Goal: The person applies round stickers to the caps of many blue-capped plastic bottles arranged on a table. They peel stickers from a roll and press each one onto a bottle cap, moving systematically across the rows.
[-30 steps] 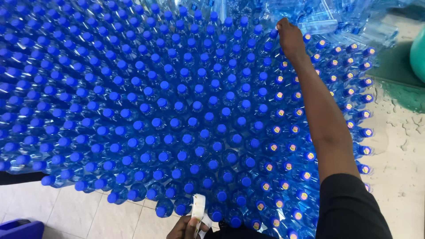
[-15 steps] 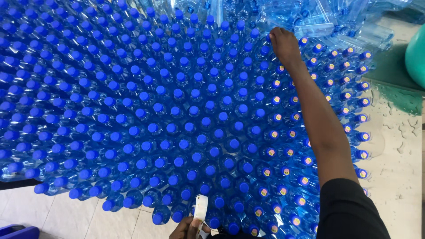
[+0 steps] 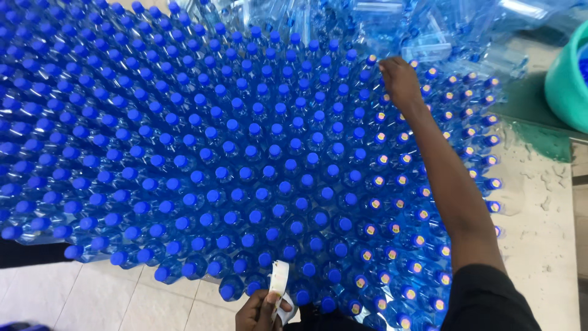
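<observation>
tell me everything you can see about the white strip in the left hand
The white strip is a narrow, thin band, seemingly paper or plastic backing. Its upper end stands nearly upright, with its top rounded over. Its lower part curls loosely around the fingers. The left hand pinches it near the bottom edge of the view. Its top reaches the blue-capped bottles in the nearest row; whether it touches them cannot be told. No detail shows on its surface.
</observation>
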